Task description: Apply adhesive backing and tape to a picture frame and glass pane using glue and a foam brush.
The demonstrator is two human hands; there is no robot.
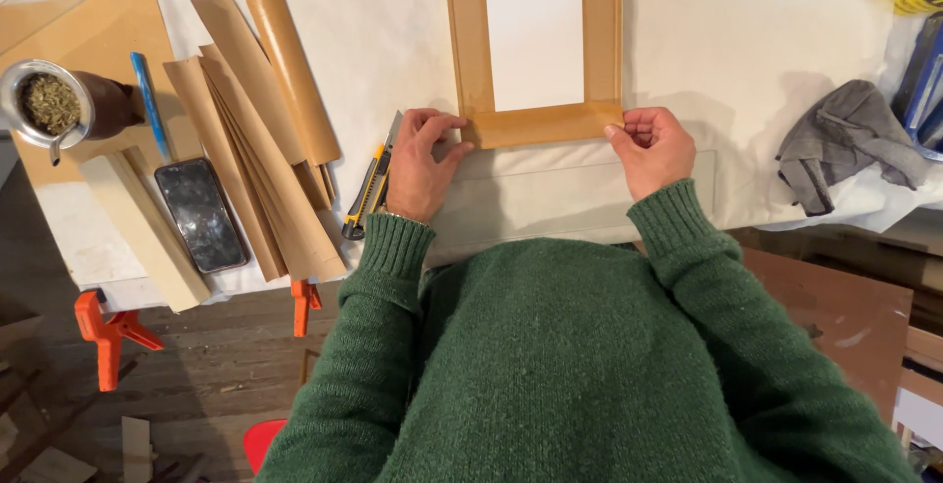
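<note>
My left hand (420,164) presses flat on the brown paper strip (543,123) across the frame (470,31); my right hand (650,149) pinches its end. Uneven pulling could wrinkle it. The utility knife (371,186) lies just left of my left grip.

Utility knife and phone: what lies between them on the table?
In the head view, brown paper strips lie between the utility knife and the phone.
</note>
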